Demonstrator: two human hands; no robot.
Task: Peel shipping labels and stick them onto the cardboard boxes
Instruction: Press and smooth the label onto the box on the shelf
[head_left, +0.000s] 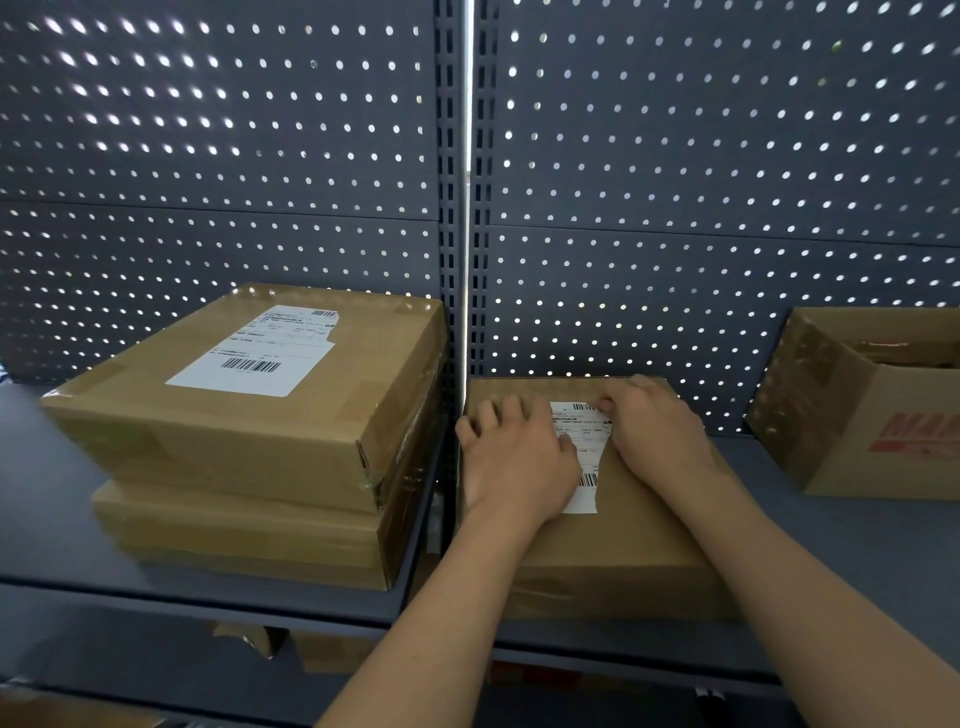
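stacked boxes (249, 441) left | open box (857, 415) right | left hand (514, 462), right hand (654, 426) press label (587, 441)

Stockroom: pegboard shelving (218, 156), labelled cartons (244, 395)

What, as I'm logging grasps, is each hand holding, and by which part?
Nothing is gripped: left hand and right hand press the label's two sides onto the cardboard box.

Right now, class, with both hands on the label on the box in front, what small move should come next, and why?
Probably slide the left hand and right hand apart and toward the person, pressing the label flat. It already lies on the box, both hands rest on it, and its lower end by the barcode is uncovered, so not yet pressed.
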